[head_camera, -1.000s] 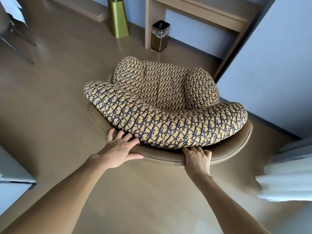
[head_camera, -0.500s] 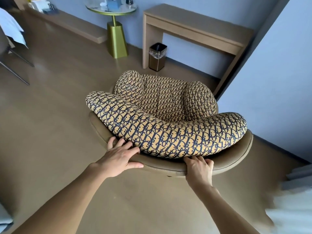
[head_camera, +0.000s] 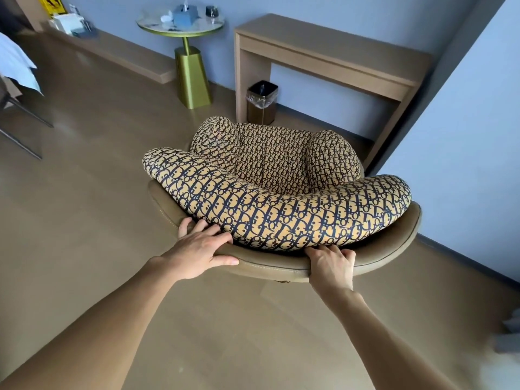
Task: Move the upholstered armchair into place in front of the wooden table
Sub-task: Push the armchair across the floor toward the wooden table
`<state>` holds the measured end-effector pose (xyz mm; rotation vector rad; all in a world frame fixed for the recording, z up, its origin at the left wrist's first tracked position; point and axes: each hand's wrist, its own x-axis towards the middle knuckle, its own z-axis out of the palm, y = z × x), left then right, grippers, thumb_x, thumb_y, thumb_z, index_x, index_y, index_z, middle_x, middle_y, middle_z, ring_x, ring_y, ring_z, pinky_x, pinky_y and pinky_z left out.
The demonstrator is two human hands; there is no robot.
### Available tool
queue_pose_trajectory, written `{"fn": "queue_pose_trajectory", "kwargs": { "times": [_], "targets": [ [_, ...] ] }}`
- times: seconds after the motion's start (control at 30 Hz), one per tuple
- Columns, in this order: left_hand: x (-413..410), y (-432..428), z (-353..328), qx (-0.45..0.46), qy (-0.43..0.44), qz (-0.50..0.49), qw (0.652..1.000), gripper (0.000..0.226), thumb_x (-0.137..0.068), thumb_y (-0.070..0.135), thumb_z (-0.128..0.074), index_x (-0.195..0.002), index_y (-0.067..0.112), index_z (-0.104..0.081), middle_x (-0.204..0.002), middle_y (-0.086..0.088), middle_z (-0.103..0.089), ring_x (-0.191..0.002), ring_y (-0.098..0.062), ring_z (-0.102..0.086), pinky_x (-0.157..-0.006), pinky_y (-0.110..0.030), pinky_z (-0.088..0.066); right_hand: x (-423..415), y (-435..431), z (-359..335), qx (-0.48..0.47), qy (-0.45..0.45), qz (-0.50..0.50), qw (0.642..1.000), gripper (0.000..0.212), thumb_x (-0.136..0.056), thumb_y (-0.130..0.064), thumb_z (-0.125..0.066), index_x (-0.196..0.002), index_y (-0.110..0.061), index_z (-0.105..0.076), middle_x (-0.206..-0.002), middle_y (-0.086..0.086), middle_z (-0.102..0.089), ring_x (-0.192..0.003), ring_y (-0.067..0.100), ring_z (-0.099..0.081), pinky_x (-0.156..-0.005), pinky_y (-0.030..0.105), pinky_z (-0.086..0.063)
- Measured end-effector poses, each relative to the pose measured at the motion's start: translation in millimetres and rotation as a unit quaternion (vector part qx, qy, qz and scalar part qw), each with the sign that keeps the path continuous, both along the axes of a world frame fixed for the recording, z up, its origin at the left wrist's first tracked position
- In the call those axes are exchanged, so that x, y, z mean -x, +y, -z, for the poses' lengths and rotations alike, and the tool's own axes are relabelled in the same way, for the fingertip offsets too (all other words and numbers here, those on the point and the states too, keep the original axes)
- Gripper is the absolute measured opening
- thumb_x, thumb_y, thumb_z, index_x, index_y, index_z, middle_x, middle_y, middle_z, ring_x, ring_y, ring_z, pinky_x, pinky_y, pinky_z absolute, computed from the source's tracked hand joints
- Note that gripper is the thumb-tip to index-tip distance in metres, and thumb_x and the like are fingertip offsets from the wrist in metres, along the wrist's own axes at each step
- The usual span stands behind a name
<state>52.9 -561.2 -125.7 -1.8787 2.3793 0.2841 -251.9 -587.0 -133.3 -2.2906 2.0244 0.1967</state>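
Observation:
The upholstered armchair [head_camera: 281, 201] has tan cushions with a dark blue pattern and an olive leather shell. It stands on the floor with its back toward me, its seat facing the wooden table [head_camera: 323, 52] against the far wall. My left hand [head_camera: 204, 249] grips the shell's rear rim on the left, fingers tucked under the back cushion. My right hand [head_camera: 332, 266] grips the same rim further right, fingers curled over its top. The chair's base is hidden under the shell.
A small dark bin [head_camera: 262, 102] with a plastic liner stands under the table's left end. A round gold side table [head_camera: 185, 32] carrying a tissue box stands to the left. A grey wall [head_camera: 464, 136] closes the right side. A dark chair frame [head_camera: 19, 128] stands far left.
The view has tilted up, so the table top and side table now show fully. The armchair sits nearer the table. Both hands keep their grip on the rim.

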Motion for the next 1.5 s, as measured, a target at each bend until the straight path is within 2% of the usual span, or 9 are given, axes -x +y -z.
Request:
{"fn": "queue_pose_trajectory", "kwargs": {
  "times": [0.13,0.27,0.77,0.93,1.1,1.23,1.3,1.43,1.5],
  "targets": [
    [-9,-51,3,0.009,0.004,0.003,1.0,0.093,-0.068,0.097,0.001,-0.121,0.04,-0.051,-0.113,0.013,-0.053,-0.116,-0.019,-0.039,-0.114,-0.054,-0.015,-8,-48,3,0.01,0.006,0.001,1.0,0.037,-0.087,-0.008,-0.052,-0.112,-0.034,-0.064,-0.102,-0.007,-0.069,-0.105,0.021,-0.057,-0.096,0.044,-0.032],
    [-16,-102,4,0.008,0.001,0.008,1.0,0.084,-0.073,0.094,-0.007,-0.12,0.04,-0.051,-0.111,0.013,-0.053,-0.116,-0.018,-0.039,-0.114,-0.055,-0.016,-14,-98,6,0.015,0.007,0.009,1.0,0.039,-0.086,-0.005,-0.051,-0.11,-0.033,-0.064,-0.101,-0.007,-0.07,-0.105,0.021,-0.057,-0.096,0.045,-0.032],
    [-29,-257,8,-0.004,0.015,0.007,1.0,0.089,-0.069,0.095,-0.012,-0.123,0.035,-0.051,-0.121,0.003,-0.055,-0.121,-0.026,-0.04,-0.115,-0.06,-0.012,-32,-245,2,0.002,0.023,0.039,0.999,0.043,-0.086,-0.01,-0.05,-0.115,-0.04,-0.063,-0.103,-0.013,-0.069,-0.108,0.017,-0.056,-0.097,0.041,-0.032],
    [-24,-269,13,-0.01,0.035,0.008,0.999,0.099,-0.063,0.099,-0.006,-0.125,0.036,-0.05,-0.128,-0.002,-0.055,-0.13,-0.034,-0.038,-0.115,-0.064,-0.008,-28,-257,1,-0.004,0.036,0.038,0.999,0.046,-0.085,-0.013,-0.053,-0.119,-0.042,-0.061,-0.109,-0.016,-0.068,-0.112,0.016,-0.055,-0.099,0.039,-0.032],
    [-11,-262,9,-0.057,0.049,0.016,0.997,0.075,-0.082,0.086,-0.029,-0.129,0.029,-0.046,-0.134,-0.008,-0.05,-0.135,-0.036,-0.033,-0.116,-0.068,-0.004,-17,-252,-4,-0.016,0.058,0.037,0.997,0.047,-0.089,-0.018,-0.054,-0.129,-0.043,-0.056,-0.121,-0.016,-0.065,-0.12,0.017,-0.051,-0.107,0.036,-0.03],
    [-7,-261,5,-0.067,0.057,0.032,0.996,0.066,-0.091,0.076,-0.035,-0.132,0.024,-0.044,-0.132,-0.011,-0.047,-0.13,-0.037,-0.034,-0.115,-0.07,-0.003,-27,-238,-13,0.009,0.078,0.077,0.994,0.046,-0.084,-0.015,-0.054,-0.128,-0.029,-0.052,-0.12,-0.008,-0.062,-0.125,0.019,-0.05,-0.117,0.036,-0.027],
    [-7,-260,1,-0.081,0.055,0.039,0.994,0.065,-0.093,0.074,-0.035,-0.135,0.024,-0.042,-0.136,-0.013,-0.045,-0.132,-0.036,-0.034,-0.116,-0.07,-0.002,-45,-223,-19,0.004,0.072,0.095,0.993,0.047,-0.08,-0.017,-0.058,-0.126,-0.024,-0.048,-0.129,-0.004,-0.058,-0.133,0.023,-0.043,-0.12,0.042,-0.024],
    [-15,-256,-14,-0.1,0.041,0.06,0.992,0.068,-0.092,0.07,-0.04,-0.146,0.028,-0.034,-0.147,-0.011,-0.043,-0.14,-0.032,-0.032,-0.119,-0.066,0.005,-85,-199,-34,-0.049,0.056,0.093,0.993,0.071,-0.085,-0.018,-0.057,-0.149,-0.017,-0.028,-0.159,0.009,-0.032,-0.151,0.035,-0.017,-0.125,0.049,-0.018],
    [-28,-253,-24,-0.097,0.037,0.084,0.991,0.075,-0.092,0.062,-0.051,-0.154,0.03,-0.025,-0.156,-0.008,-0.038,-0.147,-0.029,-0.026,-0.123,-0.061,0.004,-103,-195,-45,-0.077,0.035,0.096,0.992,0.074,-0.087,-0.014,-0.054,-0.153,-0.016,-0.02,-0.163,0.011,-0.025,-0.153,0.036,-0.013,-0.125,0.05,-0.018]
  ]
}}
